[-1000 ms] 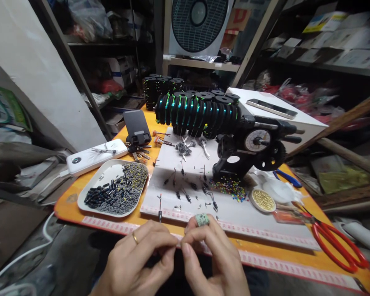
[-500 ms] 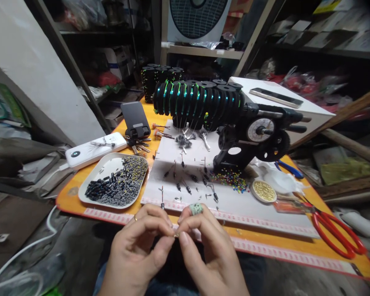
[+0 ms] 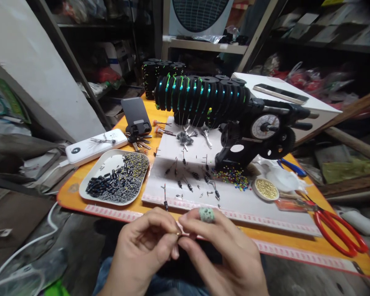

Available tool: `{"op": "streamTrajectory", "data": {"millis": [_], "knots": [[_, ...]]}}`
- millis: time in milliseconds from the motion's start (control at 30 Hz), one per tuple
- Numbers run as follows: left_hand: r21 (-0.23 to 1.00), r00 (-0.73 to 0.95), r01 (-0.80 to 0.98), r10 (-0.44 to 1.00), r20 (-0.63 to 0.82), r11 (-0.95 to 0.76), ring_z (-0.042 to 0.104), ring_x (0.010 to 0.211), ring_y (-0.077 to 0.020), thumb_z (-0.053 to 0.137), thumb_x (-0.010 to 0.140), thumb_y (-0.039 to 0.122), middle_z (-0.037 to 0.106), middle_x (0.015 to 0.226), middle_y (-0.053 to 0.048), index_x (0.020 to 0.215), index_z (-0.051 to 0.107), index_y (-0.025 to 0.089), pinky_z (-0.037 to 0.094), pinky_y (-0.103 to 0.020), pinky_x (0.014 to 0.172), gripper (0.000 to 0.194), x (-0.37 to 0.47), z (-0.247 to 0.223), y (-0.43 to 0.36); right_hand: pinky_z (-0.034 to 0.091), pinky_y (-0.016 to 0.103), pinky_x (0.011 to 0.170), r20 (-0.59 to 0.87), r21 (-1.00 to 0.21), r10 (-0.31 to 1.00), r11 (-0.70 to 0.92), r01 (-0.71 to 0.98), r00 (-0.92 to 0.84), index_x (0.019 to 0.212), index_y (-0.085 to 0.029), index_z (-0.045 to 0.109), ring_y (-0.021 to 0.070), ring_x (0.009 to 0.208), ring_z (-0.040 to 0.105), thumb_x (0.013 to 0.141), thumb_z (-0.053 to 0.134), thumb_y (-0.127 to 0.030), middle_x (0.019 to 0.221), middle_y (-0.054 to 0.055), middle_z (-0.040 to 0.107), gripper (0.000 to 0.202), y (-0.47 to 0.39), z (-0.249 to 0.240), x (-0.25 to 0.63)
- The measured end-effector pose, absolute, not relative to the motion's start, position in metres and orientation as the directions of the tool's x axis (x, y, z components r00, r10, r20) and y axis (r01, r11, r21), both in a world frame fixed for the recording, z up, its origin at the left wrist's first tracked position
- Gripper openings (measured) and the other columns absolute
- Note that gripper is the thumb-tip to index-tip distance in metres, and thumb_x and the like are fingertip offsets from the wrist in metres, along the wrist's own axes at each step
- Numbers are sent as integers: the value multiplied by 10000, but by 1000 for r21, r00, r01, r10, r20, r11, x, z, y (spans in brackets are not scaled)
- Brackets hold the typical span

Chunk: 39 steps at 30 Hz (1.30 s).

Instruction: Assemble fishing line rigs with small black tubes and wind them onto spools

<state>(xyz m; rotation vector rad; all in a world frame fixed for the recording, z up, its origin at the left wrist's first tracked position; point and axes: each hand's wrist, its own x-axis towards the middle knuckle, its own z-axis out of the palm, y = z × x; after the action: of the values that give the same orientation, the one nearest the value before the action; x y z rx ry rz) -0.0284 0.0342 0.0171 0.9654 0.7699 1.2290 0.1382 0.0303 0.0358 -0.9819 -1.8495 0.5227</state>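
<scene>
My left hand pinches a tiny gold-coloured piece between thumb and index finger, just in front of the table's near edge. My right hand, with a green patterned wrap on one finger, meets it there. Its thumb and fingertips close in at the same spot; what lies between them is too small to make out. Beyond the hands, a small black part with a thin stem lies near the edge of the white board. Several similar black parts are scattered farther back.
On the left sits a white tray of black and grey pieces, near a white power bank. A black geared fixture stands behind the board. Coloured beads, a dish of gold beads and red-handled scissors lie rightward.
My right hand has shifted right and turned, with its fingers more stretched over the pinch point. My left hand has moved slightly right. The head view has tilted a little.
</scene>
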Motion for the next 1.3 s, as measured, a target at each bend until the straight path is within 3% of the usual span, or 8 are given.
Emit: {"op": "streamTrajectory", "data": {"millis": [167, 400, 500, 700, 833, 933, 1067, 1300], "knots": [[886, 285, -438, 958, -25, 154, 650, 624, -70, 666, 846, 94, 646, 781, 11, 812, 702, 204, 535, -136, 585, 121, -30, 21, 38, 591, 253, 629, 641, -618, 727, 679, 397, -247, 1060, -161, 678, 162, 776, 674, 850, 572, 0, 896, 87, 690, 285, 32, 31, 138], [965, 172, -244, 975, 138, -93, 660, 684, -101, 651, 826, 42, 659, 778, 14, 810, 677, 213, 560, -187, 656, 174, -28, 21, 43, 572, 241, 613, 580, -641, 786, 603, 476, -215, 975, -152, 669, 153, 705, 656, 816, 606, 0, 785, 56, 666, 228, 31, 30, 142], [961, 101, -19, 956, 276, -275, 703, 750, -109, 663, 796, -9, 730, 795, 40, 844, 685, 252, 572, -178, 721, 267, -28, 18, 45, 547, 245, 583, 553, -648, 805, 578, 496, -216, 952, -155, 642, 144, 670, 617, 795, 617, 12, 768, 45, 653, 231, 32, 28, 145], [603, 375, 344, 694, 614, -720, 736, 940, -157, 619, 801, -45, 776, 1058, -47, 1174, 656, 201, 534, -200, 886, 448, -38, 13, 53, 479, 239, 517, 556, -684, 827, 510, 521, -79, 868, -167, 613, 130, 613, 550, 819, 577, -32, 708, 22, 573, 148, 38, 17, 145], [500, 521, 429, 658, 544, -752, 676, 1037, -206, 566, 834, -33, 740, 1145, -83, 1283, 570, 174, 497, -306, 917, 494, -40, 9, 61, 450, 298, 569, 633, -509, 765, 527, 681, -120, 872, -151, 617, 170, 655, 507, 796, 609, -28, 694, 43, 575, 144, 44, 16, 152], [504, 525, 483, 698, 488, -716, 613, 873, -206, 579, 855, 0, 741, 1022, -83, 1184, 599, 151, 479, -336, 793, 363, -31, 12, 70, 444, 336, 623, 650, -428, 745, 519, 740, -147, 899, -136, 619, 199, 715, 492, 792, 623, -26, 724, 70, 595, 154, 49, 15, 160], [538, 511, 543, 762, 397, -644, 514, 774, -189, 567, 879, 60, 672, 829, -46, 931, 628, 155, 417, -331, 699, 125, -16, 23, 83, 451, 365, 704, 621, -394, 765, 495, 774, -174, 931, -125, 622, 220, 800, 486, 798, 640, -36, 769, 80, 602, 161, 51, 8, 169], [574, 508, 610, 825, 245, -546, 486, 836, -217, 557, 843, 69, 590, 830, -56, 786, 610, 153, 405, -354, 713, 115, -2, 32, 95, 452, 371, 770, 578, -359, 796, 444, 821, -178, 936, -131, 656, 231, 882, 502, 807, 686, -86, 870, 91, 586, 140, 47, 0, 180]]}}
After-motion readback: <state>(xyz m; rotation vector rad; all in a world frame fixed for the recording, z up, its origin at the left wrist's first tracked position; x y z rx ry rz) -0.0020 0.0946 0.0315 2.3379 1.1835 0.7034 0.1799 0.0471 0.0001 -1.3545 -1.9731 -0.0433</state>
